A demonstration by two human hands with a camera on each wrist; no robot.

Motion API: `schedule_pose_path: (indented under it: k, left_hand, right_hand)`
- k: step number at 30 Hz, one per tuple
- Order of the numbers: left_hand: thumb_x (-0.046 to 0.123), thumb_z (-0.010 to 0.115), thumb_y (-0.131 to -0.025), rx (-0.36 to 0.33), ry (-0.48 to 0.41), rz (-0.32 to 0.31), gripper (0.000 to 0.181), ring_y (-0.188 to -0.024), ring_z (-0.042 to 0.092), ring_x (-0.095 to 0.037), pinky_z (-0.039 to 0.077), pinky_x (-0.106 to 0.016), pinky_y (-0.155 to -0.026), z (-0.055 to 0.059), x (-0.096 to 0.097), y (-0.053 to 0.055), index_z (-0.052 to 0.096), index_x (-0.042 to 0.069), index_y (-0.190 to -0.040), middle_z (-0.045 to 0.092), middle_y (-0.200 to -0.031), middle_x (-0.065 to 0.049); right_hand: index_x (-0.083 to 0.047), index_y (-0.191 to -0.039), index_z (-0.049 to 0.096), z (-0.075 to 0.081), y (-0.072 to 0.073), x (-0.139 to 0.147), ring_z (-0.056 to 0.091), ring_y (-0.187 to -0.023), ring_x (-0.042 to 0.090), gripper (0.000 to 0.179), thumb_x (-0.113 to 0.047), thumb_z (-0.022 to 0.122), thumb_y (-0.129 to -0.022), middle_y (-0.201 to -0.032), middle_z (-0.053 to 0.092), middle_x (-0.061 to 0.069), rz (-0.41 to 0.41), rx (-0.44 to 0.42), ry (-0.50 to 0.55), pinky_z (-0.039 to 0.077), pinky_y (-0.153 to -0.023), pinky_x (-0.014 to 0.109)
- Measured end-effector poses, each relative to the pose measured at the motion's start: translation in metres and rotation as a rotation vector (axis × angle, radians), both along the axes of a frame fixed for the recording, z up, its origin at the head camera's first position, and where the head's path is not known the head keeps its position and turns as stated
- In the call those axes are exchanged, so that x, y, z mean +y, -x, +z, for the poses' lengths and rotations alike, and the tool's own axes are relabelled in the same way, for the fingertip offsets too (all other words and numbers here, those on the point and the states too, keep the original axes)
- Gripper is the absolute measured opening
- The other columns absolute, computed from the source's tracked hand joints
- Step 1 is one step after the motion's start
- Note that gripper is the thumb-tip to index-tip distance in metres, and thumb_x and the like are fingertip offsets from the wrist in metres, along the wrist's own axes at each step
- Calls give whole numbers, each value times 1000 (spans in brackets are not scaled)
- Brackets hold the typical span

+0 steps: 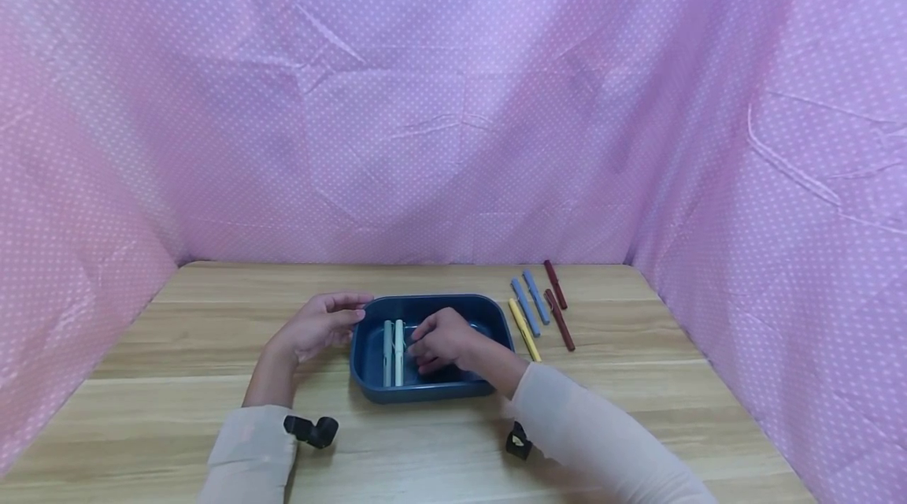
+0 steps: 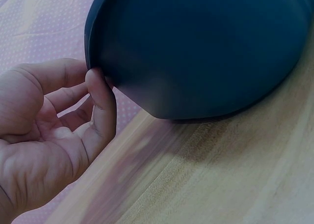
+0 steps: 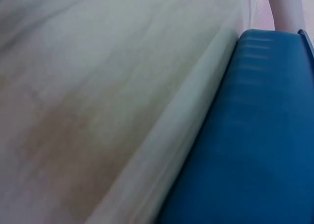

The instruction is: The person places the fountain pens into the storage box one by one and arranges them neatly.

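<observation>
A dark blue tray [image 1: 432,391] with raised walls sits on the table. Inside its left part, a grey-green pen [image 1: 387,354] and a pale mint pen [image 1: 399,353] lie side by side. My left hand [image 1: 322,327] is at the tray's left far corner; in the left wrist view, thumb and index finger [image 2: 66,74] pinch the rim. Over the tray's middle is my right hand [image 1: 446,342], its fingers loosely bent and spread, the tips just right of the mint pen. No pen shows between them. The right wrist view has only the tray's outer wall [image 3: 255,130] and tabletop.
Right of the tray lie a yellow pen [image 1: 524,329], two blue pens [image 1: 536,298] and two dark red pens [image 1: 560,320], all slanted. Pink dotted cloth [image 1: 397,134] hangs behind and on both sides of the wooden table [image 1: 177,362].
</observation>
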State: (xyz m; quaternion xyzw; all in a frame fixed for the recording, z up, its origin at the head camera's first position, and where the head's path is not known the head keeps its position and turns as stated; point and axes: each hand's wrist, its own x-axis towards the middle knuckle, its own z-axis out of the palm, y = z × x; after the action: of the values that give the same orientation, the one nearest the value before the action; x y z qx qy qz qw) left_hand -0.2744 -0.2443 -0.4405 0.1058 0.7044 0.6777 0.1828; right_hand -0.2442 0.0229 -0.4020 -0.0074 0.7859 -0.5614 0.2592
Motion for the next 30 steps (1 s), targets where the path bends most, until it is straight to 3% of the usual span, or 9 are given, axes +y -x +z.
schedule_pose_path:
  k: [10,22,30]
  left_hand:
    - [15,64,-102,-4,7,6,51,-102,61,-19,56,-31,-84,1,0,-1,49,-4,-147,56,-141,-23]
    - [15,64,-103,6,13,0,52,-108,60,-24,55,-31,-84,0,1,-2,48,-5,-147,54,-141,-26]
    - [15,64,-103,18,15,-2,51,-103,59,-22,55,-30,-82,-3,0,-1,48,-5,-147,53,-141,-25]
  right_hand:
    - [7,-113,68,5,7,15,73,-87,28,22,4,72,-92,-95,72,15,9,15,11,61,-75,40]
    - [8,-115,68,20,17,36,71,-99,37,21,-2,69,-96,-109,72,21,0,68,-14,61,-78,41]
    - [5,-111,69,29,21,52,70,-101,38,17,-2,70,-95,-113,70,23,-52,73,25,61,-78,41]
